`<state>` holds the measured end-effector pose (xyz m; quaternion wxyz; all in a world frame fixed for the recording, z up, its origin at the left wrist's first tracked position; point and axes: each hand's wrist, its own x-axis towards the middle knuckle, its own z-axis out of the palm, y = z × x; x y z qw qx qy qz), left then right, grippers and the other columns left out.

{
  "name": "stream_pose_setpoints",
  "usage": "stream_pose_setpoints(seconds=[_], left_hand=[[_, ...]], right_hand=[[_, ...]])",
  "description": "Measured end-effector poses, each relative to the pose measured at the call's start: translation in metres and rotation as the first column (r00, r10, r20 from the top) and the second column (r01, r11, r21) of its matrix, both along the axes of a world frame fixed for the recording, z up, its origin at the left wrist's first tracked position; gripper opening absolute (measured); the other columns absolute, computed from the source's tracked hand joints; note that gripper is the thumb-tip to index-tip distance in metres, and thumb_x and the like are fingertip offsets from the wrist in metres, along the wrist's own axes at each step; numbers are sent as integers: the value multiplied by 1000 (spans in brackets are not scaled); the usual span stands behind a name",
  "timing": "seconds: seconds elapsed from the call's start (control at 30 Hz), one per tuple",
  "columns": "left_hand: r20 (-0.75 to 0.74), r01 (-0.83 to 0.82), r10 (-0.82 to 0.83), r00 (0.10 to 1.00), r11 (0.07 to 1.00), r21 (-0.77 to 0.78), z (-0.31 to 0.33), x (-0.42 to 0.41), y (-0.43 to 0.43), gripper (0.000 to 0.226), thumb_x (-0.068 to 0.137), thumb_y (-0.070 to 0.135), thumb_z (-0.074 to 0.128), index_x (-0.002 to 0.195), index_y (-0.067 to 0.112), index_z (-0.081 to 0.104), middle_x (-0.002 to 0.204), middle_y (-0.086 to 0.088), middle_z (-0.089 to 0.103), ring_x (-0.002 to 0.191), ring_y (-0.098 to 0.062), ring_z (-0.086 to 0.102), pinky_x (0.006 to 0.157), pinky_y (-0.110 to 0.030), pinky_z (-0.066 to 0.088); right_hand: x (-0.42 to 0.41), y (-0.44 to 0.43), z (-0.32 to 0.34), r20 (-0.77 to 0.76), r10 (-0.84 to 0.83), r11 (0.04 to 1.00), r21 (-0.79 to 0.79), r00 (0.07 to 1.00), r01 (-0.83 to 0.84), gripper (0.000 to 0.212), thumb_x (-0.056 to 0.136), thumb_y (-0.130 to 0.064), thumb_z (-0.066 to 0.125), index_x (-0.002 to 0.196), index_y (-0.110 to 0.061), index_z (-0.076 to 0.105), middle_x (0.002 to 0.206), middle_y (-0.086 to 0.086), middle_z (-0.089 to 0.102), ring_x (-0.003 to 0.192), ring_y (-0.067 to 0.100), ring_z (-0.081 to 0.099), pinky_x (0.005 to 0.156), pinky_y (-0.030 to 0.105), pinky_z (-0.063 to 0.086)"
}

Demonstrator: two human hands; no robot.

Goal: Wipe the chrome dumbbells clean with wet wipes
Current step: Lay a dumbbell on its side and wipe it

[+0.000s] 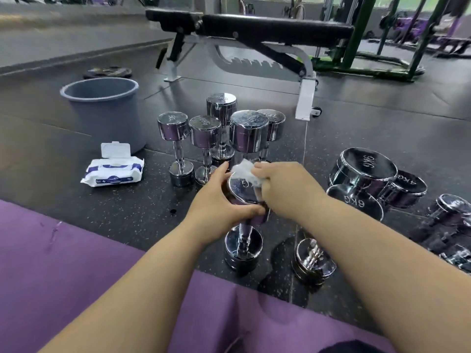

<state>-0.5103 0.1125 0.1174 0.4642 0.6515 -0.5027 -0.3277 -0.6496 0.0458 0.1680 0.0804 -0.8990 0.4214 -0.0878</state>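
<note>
A chrome dumbbell [243, 244] stands upright on the black floor in front of me. My left hand [219, 200] grips its upper head from the left side. My right hand [285, 189] holds a crumpled white wet wipe [246, 171] against the top face of that head. Behind it stand several more chrome dumbbells [221, 128], all upright. To the right lie other chrome dumbbells [364, 174] marked 9KG, 6KG and 4KG. One more dumbbell [312, 261] lies under my right forearm.
An open pack of wet wipes [113, 171] lies on the floor at the left, beside a grey bucket [104, 110]. A weight bench [254, 31] stands behind the dumbbells. A purple mat [63, 263] covers the near floor. Green rack frames [356, 42] stand at the far right.
</note>
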Motion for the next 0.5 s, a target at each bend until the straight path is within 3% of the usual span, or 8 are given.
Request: stream_pose_setpoints(seconds=[0.07,0.13,0.17,0.27,0.4,0.5], left_hand=[[18,1,-1,1000,1000,-1,-3,2,-3,107,49,38,94,142,36,41,121,19,62,104,-5,62,99,-35,50],[14,-3,3,1000,1000,15,-2,4,-3,115,51,36,95,148,34,33,126,18,57,108,-5,59,97,-23,46],[4,-6,6,1000,1000,13,-1,5,-3,121,54,33,95,153,31,26,128,19,52,112,-3,56,98,-17,42],[-4,-4,4,1000,1000,8,0,3,-1,125,54,32,95,155,27,21,128,21,50,118,-4,54,108,-29,41],[49,2,-2,999,1000,9,-2,3,0,95,52,31,91,136,28,47,116,15,66,96,-9,62,93,-35,52],[7,-25,25,1000,1000,7,-1,4,0,114,56,29,92,151,31,29,124,23,52,110,-1,53,96,-22,41]], right_hand=[[8,4,-4,81,89,994,55,993,-94,43,97,-4,40,136,-12,58,144,3,52,135,21,44,113,28,31],[-6,19,-7,160,148,985,69,976,-160,46,95,-4,39,137,-14,58,148,-3,47,141,8,34,113,7,13],[-17,23,-6,195,143,984,77,970,-160,47,94,-6,38,135,-16,59,147,-5,48,141,5,34,111,3,10],[-24,10,3,81,70,994,79,994,-76,46,99,-9,35,139,-17,55,152,-4,43,143,6,31,113,11,12],[15,13,3,43,104,993,58,994,-107,43,101,-9,31,137,-10,54,149,8,45,137,20,37,111,28,22],[-9,24,1,55,222,972,65,974,-225,50,98,-16,28,143,-16,50,155,2,39,144,13,29,116,20,11]])
